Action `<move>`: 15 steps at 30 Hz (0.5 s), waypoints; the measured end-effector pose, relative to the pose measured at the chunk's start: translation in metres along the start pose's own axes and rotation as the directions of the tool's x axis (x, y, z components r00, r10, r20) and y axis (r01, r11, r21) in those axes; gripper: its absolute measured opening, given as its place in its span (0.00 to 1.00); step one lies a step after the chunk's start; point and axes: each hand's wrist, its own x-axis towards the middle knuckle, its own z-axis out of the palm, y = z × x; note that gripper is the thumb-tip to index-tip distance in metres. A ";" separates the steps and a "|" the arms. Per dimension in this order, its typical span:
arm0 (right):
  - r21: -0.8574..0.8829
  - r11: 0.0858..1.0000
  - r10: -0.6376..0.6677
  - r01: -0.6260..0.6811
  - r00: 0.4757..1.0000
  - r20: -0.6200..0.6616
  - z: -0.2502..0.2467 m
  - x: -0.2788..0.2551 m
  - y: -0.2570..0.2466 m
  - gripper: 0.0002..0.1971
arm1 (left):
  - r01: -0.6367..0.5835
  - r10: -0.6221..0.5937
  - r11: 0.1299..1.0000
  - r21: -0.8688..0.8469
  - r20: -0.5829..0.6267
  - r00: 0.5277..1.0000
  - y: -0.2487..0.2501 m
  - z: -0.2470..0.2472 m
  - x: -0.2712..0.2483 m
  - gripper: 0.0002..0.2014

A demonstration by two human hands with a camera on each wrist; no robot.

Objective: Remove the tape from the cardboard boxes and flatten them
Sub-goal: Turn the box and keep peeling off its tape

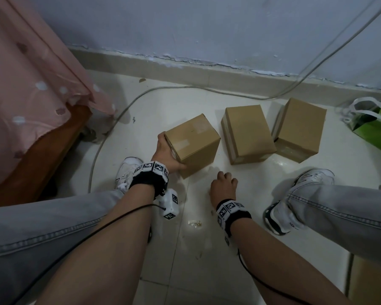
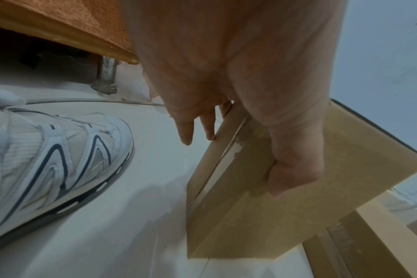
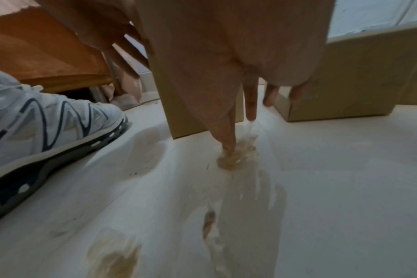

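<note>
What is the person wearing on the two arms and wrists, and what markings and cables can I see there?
Both forearms are bare, with no sleeves. The left wrist band and the right wrist band are black and carry white squares with black coded patterns. A white camera block with the same markers hangs under the left wrist. A thin black cable runs along each forearm.

Home bedroom: draped bed (image 1: 26,89), tiled floor (image 1: 207,271), peeling painted wall (image 1: 185,29).

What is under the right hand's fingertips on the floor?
In the right wrist view, the right hand touches a crumpled wad of clear tape lying on the floor. The fingers cover part of the wad, so its full shape is hidden.
</note>
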 end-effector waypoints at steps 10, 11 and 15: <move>0.497 0.856 0.080 -0.141 0.987 0.142 -0.029 0.016 0.021 0.14 | -0.010 0.010 1.000 -0.002 0.012 1.000 -0.001 -0.001 -0.002 0.61; 0.529 0.835 0.083 -0.153 0.984 0.155 -0.029 0.016 0.020 0.14 | -0.009 0.009 1.000 -0.004 0.010 1.000 -0.001 -0.001 -0.002 0.61; 0.609 0.776 0.076 -0.166 0.982 0.171 -0.029 0.016 0.018 0.14 | -0.007 0.007 1.000 0.000 0.012 1.000 0.000 -0.002 -0.002 0.61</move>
